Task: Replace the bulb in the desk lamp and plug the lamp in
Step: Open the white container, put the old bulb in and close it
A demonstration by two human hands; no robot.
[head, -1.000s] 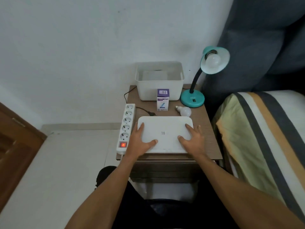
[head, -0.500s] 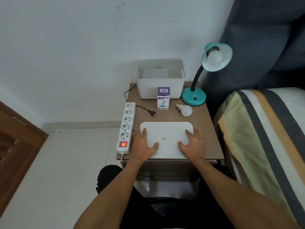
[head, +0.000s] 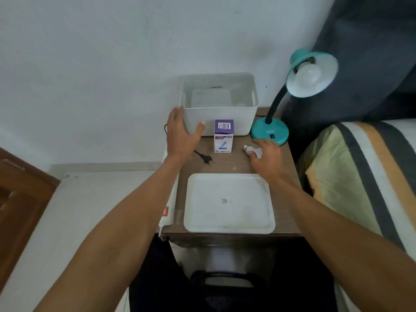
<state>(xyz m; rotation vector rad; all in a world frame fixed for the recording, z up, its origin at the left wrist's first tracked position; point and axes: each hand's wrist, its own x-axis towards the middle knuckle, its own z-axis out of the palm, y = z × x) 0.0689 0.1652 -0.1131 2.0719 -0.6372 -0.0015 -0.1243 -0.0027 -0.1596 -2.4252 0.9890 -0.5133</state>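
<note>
A teal desk lamp (head: 270,131) stands at the table's back right, a white bulb (head: 309,75) screwed into its shade. Its black plug (head: 206,158) lies loose on the wooden table (head: 231,164). A loose white bulb (head: 252,150) lies in front of the lamp base; my right hand (head: 266,157) rests over it, fingers curled on it. A purple and white bulb box (head: 223,136) stands upright mid-table. My left hand (head: 181,136) is spread against the left front corner of the white bin (head: 234,118). A white power strip (head: 167,212) with a lit red switch runs under my left forearm.
A white tray lid (head: 229,203) lies flat at the table's front edge. A bed with a striped cover (head: 364,176) is close on the right, a dark curtain behind the lamp. The wall stands directly behind the table; floor and a wooden door lie to the left.
Both hands left the white lid and moved forward: the left to the bin's corner, the right onto the loose bulb. The lid stays at the table's front.
</note>
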